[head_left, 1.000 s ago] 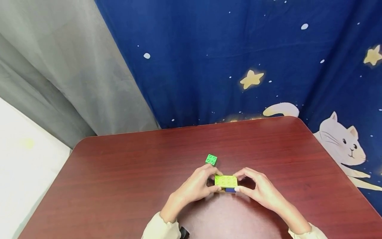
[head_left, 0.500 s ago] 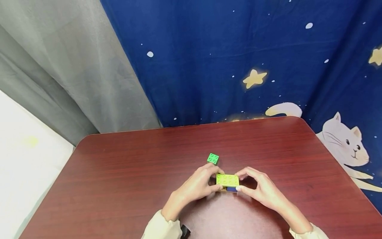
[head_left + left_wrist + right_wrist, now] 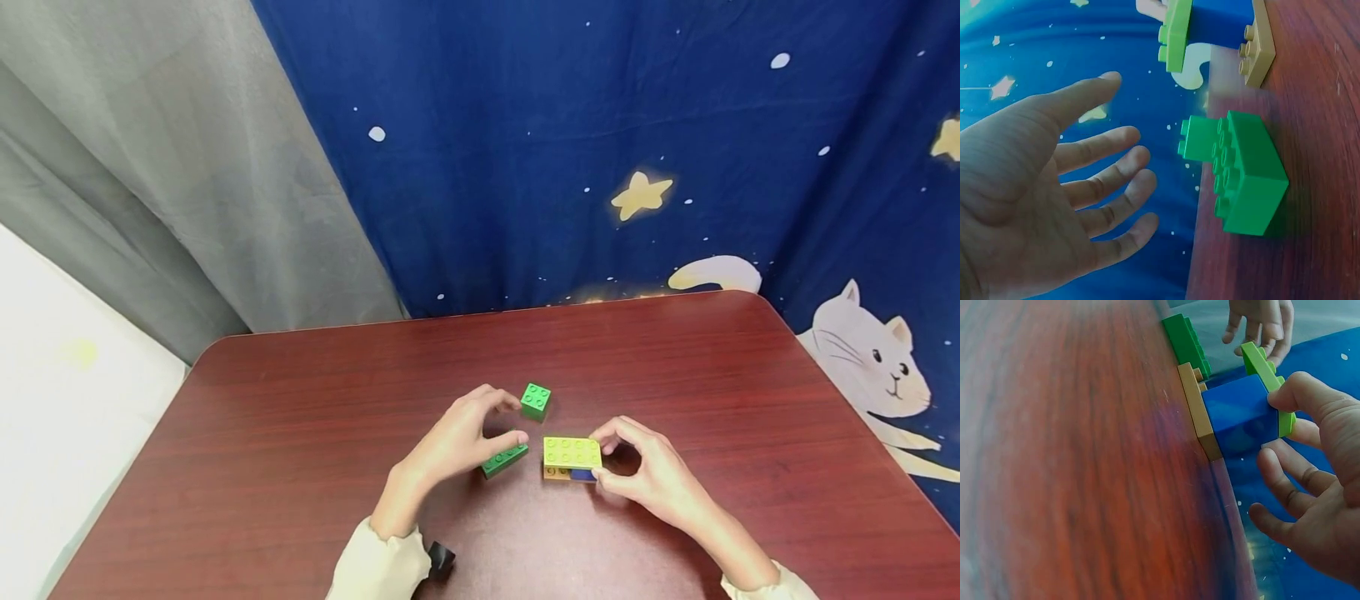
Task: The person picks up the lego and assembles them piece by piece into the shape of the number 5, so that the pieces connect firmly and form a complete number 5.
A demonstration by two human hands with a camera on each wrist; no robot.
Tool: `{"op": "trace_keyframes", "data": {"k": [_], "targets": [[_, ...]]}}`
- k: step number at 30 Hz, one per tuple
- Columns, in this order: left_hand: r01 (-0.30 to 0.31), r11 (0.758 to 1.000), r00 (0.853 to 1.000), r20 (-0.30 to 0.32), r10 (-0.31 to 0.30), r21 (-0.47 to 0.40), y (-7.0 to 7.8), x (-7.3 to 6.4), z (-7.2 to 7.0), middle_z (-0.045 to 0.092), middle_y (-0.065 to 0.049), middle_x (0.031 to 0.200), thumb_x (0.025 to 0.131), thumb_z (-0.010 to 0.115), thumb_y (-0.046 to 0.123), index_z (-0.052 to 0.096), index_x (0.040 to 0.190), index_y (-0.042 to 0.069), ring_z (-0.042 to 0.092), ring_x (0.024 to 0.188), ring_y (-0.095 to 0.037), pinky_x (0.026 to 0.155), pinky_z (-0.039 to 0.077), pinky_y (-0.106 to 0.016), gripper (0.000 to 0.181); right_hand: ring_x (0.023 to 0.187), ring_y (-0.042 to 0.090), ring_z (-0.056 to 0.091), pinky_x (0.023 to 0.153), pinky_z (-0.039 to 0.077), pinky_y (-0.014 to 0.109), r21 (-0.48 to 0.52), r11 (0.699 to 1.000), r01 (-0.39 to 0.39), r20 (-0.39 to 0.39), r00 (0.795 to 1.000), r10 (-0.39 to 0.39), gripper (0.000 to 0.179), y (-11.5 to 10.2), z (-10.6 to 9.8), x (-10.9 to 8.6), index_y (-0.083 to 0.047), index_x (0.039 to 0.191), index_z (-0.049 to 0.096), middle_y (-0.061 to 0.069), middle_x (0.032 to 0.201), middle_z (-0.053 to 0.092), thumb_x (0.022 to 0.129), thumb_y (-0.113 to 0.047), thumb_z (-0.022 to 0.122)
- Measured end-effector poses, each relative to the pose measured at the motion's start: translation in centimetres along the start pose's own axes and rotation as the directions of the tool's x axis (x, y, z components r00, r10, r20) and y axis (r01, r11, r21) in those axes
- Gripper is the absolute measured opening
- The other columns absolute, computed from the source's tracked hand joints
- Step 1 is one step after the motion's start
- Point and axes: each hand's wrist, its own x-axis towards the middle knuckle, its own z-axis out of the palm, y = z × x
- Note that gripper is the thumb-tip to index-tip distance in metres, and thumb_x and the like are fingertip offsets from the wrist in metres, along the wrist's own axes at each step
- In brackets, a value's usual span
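Note:
A small stack of toy building bricks stands on the table: a tan plate (image 3: 1196, 406) at the bottom, a blue brick (image 3: 1241, 415) on it, a lime-green plate (image 3: 572, 451) on top. The lime plate overhangs the blue brick on the left. My right hand (image 3: 654, 477) pinches the stack's right end between thumb and fingers, at the lime plate. My left hand (image 3: 454, 438), fingers spread and holding nothing, hovers over a long green brick (image 3: 1260, 165) lying left of the stack. A small square green brick (image 3: 536, 401) sits behind, near the left fingertips.
The reddish-brown wooden table (image 3: 315, 433) reaches back to a blue star-patterned curtain (image 3: 525, 167) and a grey curtain (image 3: 187, 167). A black object (image 3: 441, 559) shows beside the left sleeve.
My left hand has let go of the stack's left end and moved left, its fingers opening. The long green brick has come into sight below it. My right hand stays at the stack.

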Motion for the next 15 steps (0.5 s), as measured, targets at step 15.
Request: {"op": "trace_keyframes", "data": {"k": [15], "targets": [[0.114,0.984,0.993,-0.025,-0.111,0.135,-1.3,0.2,0.7,0.059,-0.007,0.096,0.083,0.070,0.020,0.061,0.108,0.004,0.058,0.090,-0.022,0.078,0.046,-0.035,0.031,0.075,0.009,0.055,0.070,0.042,0.026,-0.006,1.000,-0.020,0.005,1.000,0.020,0.041,0.0,0.1,0.0,-0.026,0.094,0.060,-0.015,0.083,0.055,0.065,-0.004,0.079]]}}
